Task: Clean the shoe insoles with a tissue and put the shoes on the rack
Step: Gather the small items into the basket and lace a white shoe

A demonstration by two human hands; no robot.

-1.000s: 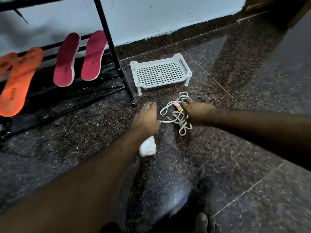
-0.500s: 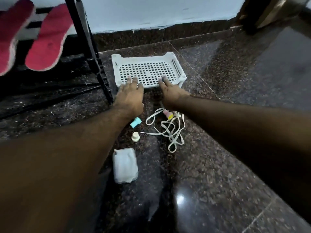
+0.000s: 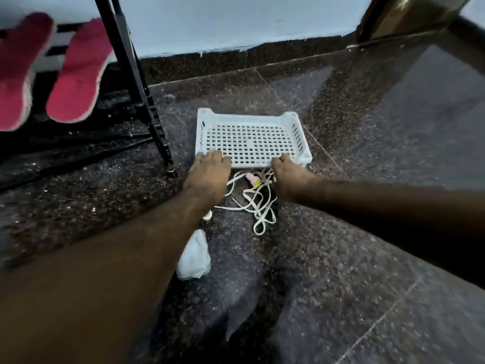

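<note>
- The floor (image 3: 367, 232) is dark speckled granite, shiny, with thin grout lines. A strip of the same stone runs along the foot of a pale blue wall (image 3: 223, 19), and something brown and glossy stands in the far right corner, cut off by the frame, so no idea what it is.
- The black metal rack (image 3: 136, 82) is off to my left, with one leg coming down onto the floor just left of my left hand.
- Two red insoles (image 3: 78, 74) with pale edges lean up against the rack's bars. The left one is partly out of frame and both are a bit blurry.
- A white perforated plastic tray (image 3: 252, 137) sits on the floor in front of me, beside the rack leg.
- My left hand (image 3: 207, 179) has its fingers curled over the tray's near left corner. My right hand (image 3: 291, 177) grips the near edge toward the right corner.
- A tangle of white shoelaces (image 3: 259, 206) lies between my wrists, running partly under the tray's edge.
- A crumpled white tissue (image 3: 194, 256) lies on the floor by my left forearm, which partly covers it.
- A little pink and yellow thing (image 3: 253, 179) sits in the laces, and a small pale round bit (image 3: 207, 215) peeks out by my left wrist. Both are too small to identify.
</note>
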